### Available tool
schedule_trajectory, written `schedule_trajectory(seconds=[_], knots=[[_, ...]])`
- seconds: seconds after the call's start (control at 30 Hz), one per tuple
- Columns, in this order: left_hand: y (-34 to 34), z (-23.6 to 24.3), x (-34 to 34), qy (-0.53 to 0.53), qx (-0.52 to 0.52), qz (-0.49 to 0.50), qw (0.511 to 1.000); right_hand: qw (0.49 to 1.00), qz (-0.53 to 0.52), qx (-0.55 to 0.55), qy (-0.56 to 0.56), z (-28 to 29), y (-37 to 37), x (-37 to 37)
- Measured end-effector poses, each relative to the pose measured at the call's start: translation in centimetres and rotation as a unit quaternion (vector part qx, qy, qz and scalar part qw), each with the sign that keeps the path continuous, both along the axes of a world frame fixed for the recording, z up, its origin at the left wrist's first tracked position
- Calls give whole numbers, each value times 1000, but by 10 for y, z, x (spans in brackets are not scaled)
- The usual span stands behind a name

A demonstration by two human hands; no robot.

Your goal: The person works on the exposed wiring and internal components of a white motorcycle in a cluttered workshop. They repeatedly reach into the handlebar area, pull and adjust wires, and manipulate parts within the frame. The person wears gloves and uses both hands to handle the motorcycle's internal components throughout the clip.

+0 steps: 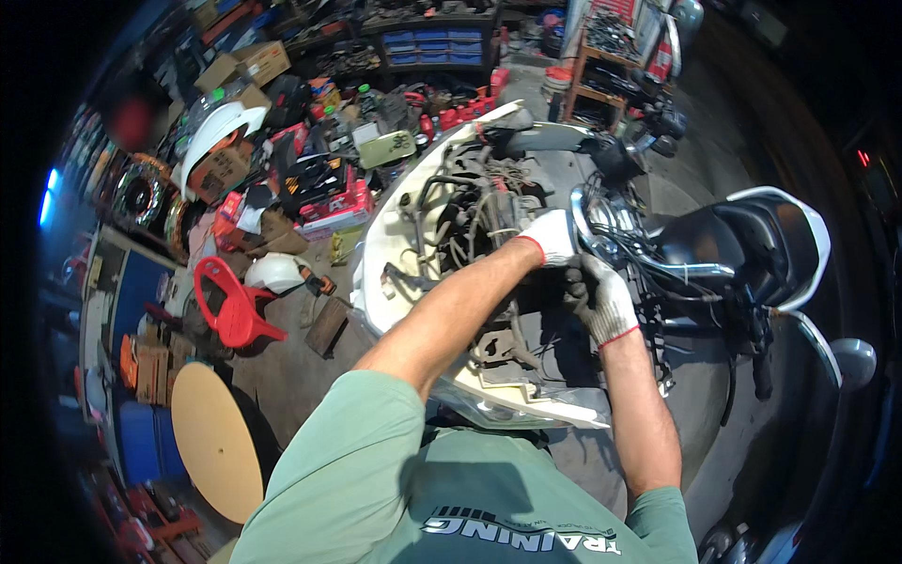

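A cream body shell (pixel 387 252) lies before me, with its engine bay uncovered and full of dusty hoses and wires (pixel 484 211). My left hand (pixel 552 237), in a white work glove with a red cuff, reaches across the bay to the side of a round chrome part (pixel 594 221). Its fingers are turned away from view. Just below and to the right of it is my right hand (pixel 604 299), in a matching glove with dark-coated fingers. Those fingers are curled together beside the chrome part; what they grip, if anything, is too small to make out.
A motorcycle with a black seat (pixel 719 246) stands close on the right. To the left are a red plastic chair (pixel 233 305), a white helmet (pixel 275 273) and a round tan tabletop (pixel 214 442). Boxes, tools and blue drawers (pixel 432 45) crowd the back.
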State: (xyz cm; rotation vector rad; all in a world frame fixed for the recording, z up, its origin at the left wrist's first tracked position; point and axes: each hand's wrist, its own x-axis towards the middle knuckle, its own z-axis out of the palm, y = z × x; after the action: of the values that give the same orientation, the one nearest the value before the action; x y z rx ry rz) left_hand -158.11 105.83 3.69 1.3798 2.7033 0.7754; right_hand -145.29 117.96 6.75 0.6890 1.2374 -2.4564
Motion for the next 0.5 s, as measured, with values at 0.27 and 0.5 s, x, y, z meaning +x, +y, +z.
schedule_trajectory(seconds=[0.27, 0.5], knots=[[4, 15, 11, -54, 58, 33, 996, 999, 28, 27, 8, -22, 13, -6], [-38, 61, -9, -174, 118, 159, 965, 982, 94, 146, 67, 8, -3, 31]])
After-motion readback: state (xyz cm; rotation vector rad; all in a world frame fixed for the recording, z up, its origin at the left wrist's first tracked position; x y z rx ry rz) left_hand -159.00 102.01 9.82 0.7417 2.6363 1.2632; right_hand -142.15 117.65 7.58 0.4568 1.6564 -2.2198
